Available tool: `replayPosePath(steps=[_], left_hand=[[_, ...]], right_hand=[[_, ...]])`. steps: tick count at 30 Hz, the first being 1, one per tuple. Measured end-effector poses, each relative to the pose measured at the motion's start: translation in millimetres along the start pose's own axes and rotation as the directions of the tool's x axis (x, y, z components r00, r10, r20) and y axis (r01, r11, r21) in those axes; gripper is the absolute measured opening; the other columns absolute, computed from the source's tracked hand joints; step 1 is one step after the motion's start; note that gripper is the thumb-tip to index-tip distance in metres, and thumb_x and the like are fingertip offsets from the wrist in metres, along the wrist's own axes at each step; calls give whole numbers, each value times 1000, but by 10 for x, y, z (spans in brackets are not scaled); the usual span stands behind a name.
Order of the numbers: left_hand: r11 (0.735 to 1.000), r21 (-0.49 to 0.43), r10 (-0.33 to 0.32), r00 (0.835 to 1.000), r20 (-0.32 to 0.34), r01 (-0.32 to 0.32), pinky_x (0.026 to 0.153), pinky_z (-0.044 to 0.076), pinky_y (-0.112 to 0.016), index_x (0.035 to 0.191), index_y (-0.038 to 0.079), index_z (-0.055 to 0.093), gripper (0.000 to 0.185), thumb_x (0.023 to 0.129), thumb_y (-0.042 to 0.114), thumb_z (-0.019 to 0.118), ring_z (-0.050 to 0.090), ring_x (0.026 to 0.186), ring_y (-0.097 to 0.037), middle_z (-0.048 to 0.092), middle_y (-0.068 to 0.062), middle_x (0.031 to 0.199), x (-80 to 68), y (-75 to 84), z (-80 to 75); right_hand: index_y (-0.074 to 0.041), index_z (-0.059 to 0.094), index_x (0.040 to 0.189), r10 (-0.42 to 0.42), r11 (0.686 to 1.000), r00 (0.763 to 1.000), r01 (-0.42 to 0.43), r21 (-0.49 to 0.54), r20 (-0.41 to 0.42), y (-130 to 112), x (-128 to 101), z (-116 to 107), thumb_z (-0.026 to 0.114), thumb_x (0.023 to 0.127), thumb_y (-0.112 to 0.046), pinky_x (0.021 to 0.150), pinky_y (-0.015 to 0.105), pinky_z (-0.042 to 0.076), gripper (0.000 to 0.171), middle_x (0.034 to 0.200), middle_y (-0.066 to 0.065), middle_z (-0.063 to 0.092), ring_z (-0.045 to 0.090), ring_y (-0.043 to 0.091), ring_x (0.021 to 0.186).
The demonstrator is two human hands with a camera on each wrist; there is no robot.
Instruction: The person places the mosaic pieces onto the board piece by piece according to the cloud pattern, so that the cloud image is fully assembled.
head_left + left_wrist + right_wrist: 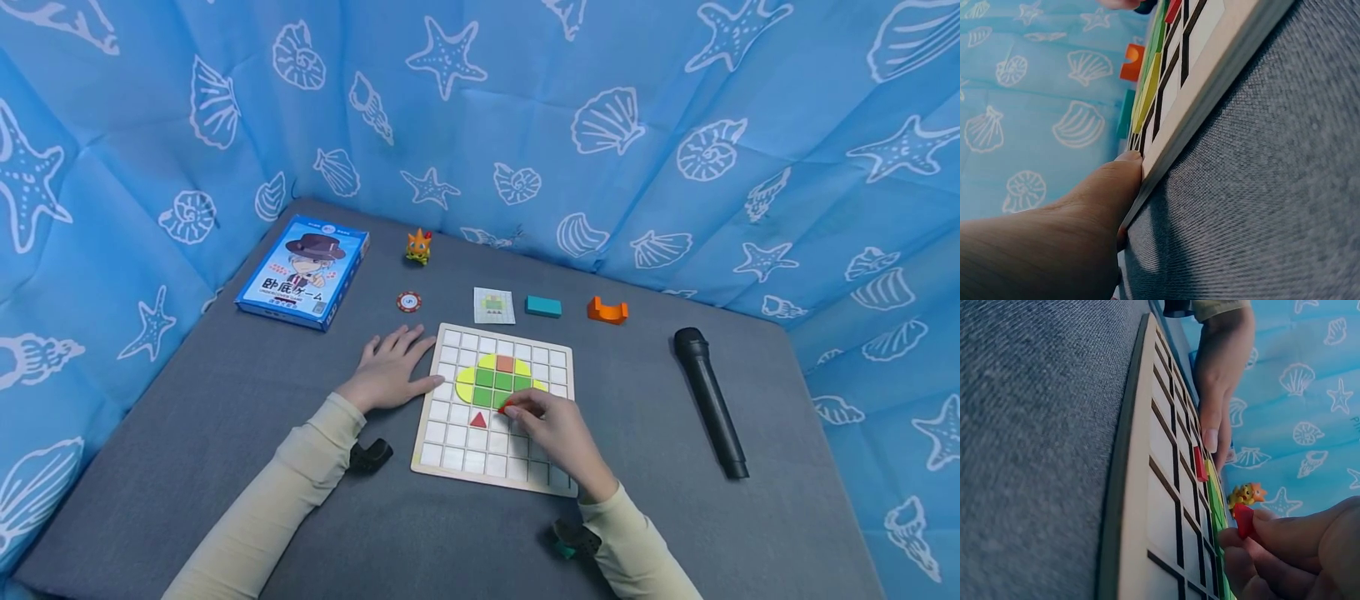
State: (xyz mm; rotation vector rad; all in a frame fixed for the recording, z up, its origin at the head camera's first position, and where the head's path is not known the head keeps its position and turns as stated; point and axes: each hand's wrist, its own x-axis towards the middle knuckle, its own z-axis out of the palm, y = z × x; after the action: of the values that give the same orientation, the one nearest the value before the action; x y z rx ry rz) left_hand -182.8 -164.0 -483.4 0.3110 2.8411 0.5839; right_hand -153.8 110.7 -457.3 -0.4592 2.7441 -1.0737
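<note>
Open mat left & front of grid board (442, 392); microphone (709, 402) right, prob clear

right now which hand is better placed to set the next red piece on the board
Right. The right hand pinches a red piece over the board; the left hand lies flat, steadying its edge.
</note>
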Motion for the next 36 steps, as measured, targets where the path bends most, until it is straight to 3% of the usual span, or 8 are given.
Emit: replayPosePath(steps=[9, 18, 36], left_hand=[[1000, -3, -12, 1000, 11, 12, 112, 9, -63, 152, 20, 29, 73, 93, 58, 48, 11, 147, -34, 19, -10, 159, 1, 11, -5], [1000, -5, -4, 1000, -4, 4, 111, 11, -63, 151, 18, 31, 73, 93, 57, 50, 12, 146, -35, 21, -11, 158, -24, 40, -39], [1000, 1, -13, 1000, 6, 13, 112, 9, -62, 152, 20, 29, 73, 93, 59, 48, 11, 147, -33, 19, -9, 159, 15, -7, 20]], right_hand=[[-18, 73, 90, -34, 999, 999, 34, -7, 9, -4, 10, 69, 71, 88, -16, 68, 26, 48, 4, 85, -9, 66, 56, 8, 73], [-17, 70, 93, -56, 998, 996, 57, -13, 66, 8, 29, 110, 70, 88, -15, 62, 24, 44, 5, 79, -11, 63, 53, 9, 67], [-14, 70, 91, -75, 993, 994, 82, -85, 84, -23, 8, 98, 71, 87, -13, 63, 24, 43, 4, 82, -8, 63, 50, 9, 69]])
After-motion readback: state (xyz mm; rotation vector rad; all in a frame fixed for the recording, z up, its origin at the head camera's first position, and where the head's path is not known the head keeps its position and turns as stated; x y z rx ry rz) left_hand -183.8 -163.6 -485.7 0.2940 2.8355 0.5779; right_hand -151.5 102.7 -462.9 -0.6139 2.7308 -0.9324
